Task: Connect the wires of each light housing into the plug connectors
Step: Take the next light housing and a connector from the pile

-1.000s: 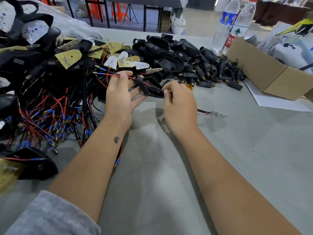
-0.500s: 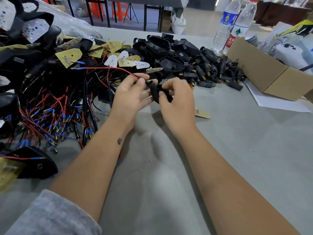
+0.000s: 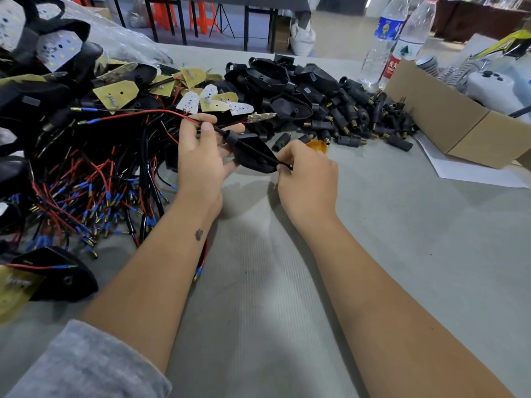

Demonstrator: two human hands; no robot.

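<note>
Both hands (image 3: 201, 162) (image 3: 309, 179) farther apart now, housing (image 3: 253, 153) stretched between.

Far beyond the right hand (image 3: 309, 179), a water bottle (image 3: 406, 44) bears a red label with white Chinese characters, too small to read; the blue-labelled bottle (image 3: 380, 41) beside it is illegible

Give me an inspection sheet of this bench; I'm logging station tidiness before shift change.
Surface: grey table, bare in front.
Job's things: black light housing held between both hands; plug connectors heaped behind.
Clutter: cardboard box, water bottles, paper sheet.
Grippers: left hand pinches the housing's wires; right hand grips its tip.
Cables: red and black wires tangled at left.
Surroundings: orange stools beyond.
</note>
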